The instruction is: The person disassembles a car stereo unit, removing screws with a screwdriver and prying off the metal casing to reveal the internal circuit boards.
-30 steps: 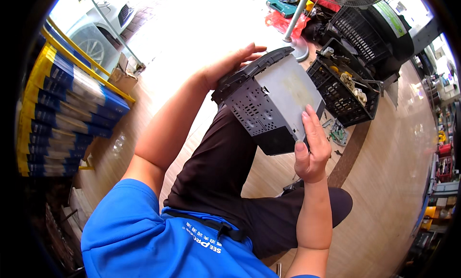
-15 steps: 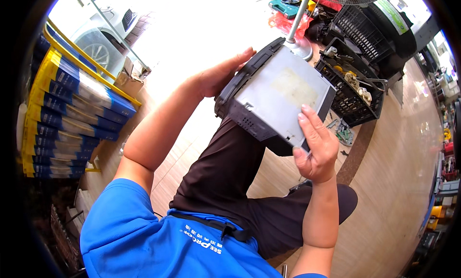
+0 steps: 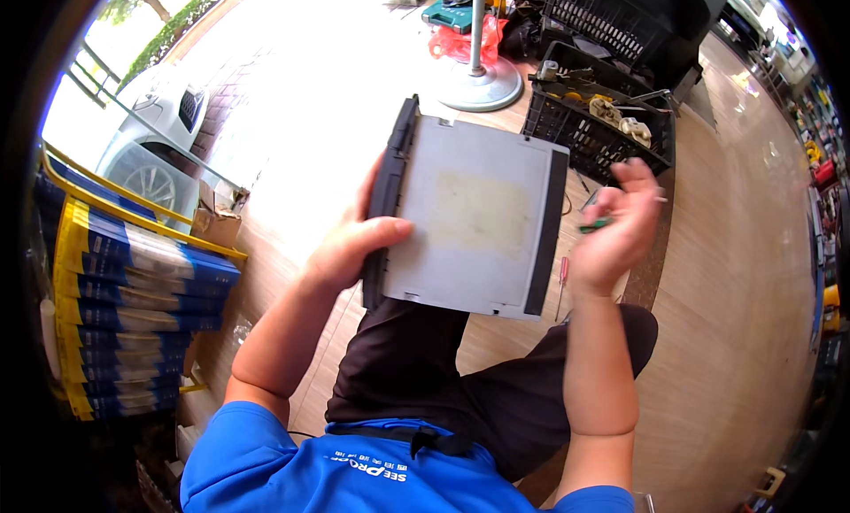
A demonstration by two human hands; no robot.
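My left hand [image 3: 350,243] grips a boxy electronic unit [image 3: 469,225] by its left side, with the thumb over its pale grey metal top, beside the black front panel [image 3: 387,194]. The top has a yellowish stain and faces up above my left leg. My right hand [image 3: 620,225] is raised off the unit to its right, fingers bent and blurred; whether it holds anything is unclear. Something small and green shows just under its fingers. A red-handled screwdriver [image 3: 563,274] lies on the floor past the unit's right edge.
A black crate [image 3: 553,123] of parts and a stand's round grey base [image 3: 456,92] are ahead, with a green case [image 3: 447,15] and red bag [image 3: 447,46] behind. A yellow rack [image 3: 228,252] of blue-yellow boxes stands left, a white car [image 3: 142,123] beyond. Crowded shelves [image 3: 823,177] line the right.
The unit has turned flatter, its top facing up, and shifted left. My right hand has let go and moved right; my left hand's thumb has come onto the top. The view has swung.
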